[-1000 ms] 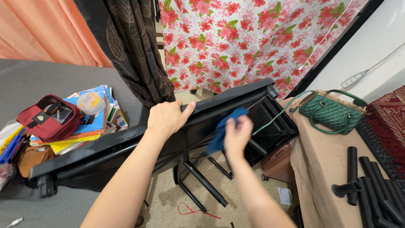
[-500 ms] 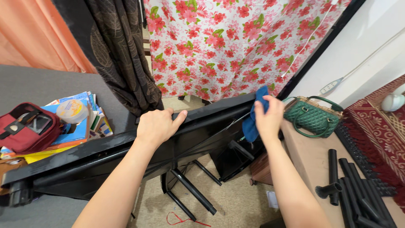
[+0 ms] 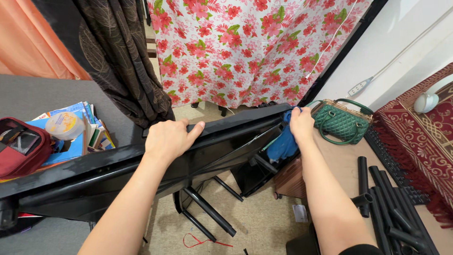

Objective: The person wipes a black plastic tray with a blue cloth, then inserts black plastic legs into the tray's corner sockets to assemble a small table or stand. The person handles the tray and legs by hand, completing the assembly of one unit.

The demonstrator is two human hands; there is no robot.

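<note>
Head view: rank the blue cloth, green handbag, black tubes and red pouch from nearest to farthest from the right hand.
From the right hand:
1. Blue cloth, gripped in that hand against the black panel's end.
2. Green handbag, just to its right.
3. Black tubes, lower right.
4. Red pouch, far left, beyond the left hand.

A glossy black board (image 3: 141, 160), smooth as lacquered plastic, caught the light beside a soft blue cloth (image 3: 283, 141). A quilted green handbag (image 3: 342, 125) showed a leather-like sheen with metal trim; matt black tubes (image 3: 387, 203) lay nearby, before a floral cotton-like curtain (image 3: 250, 47).
</note>
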